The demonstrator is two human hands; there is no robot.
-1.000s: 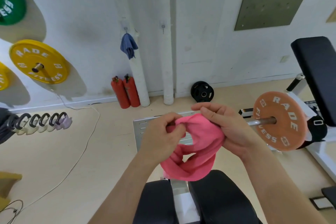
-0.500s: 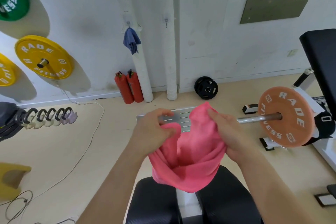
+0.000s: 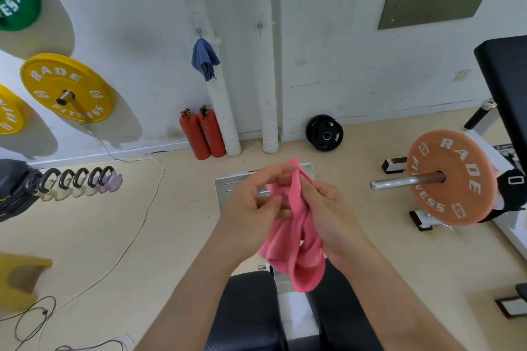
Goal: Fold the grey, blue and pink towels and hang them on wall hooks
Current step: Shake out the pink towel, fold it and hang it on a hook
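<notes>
A pink towel (image 3: 299, 253) hangs bunched between both hands above a black padded bench (image 3: 248, 310). My left hand (image 3: 253, 216) pinches its upper edge with curled fingers. My right hand (image 3: 328, 211) grips the towel's right side, thumb against the cloth. A blue towel (image 3: 204, 58) hangs folded from a wall hook (image 3: 199, 31) on the white pipe. A second hook (image 3: 259, 27) to its right is bare. No grey towel is in view.
Two red extinguishers (image 3: 201, 134) stand at the wall base, beside a black weight plate (image 3: 324, 133). A barbell with an orange plate (image 3: 450, 178) juts in from the right. Yellow plates (image 3: 67, 88) hang on the left wall; kettlebells (image 3: 79, 182) and a cable lie on the floor.
The towel was spread open between my hands half a second ago; now both hands have come together and gathered it into a narrower hanging bundle.
</notes>
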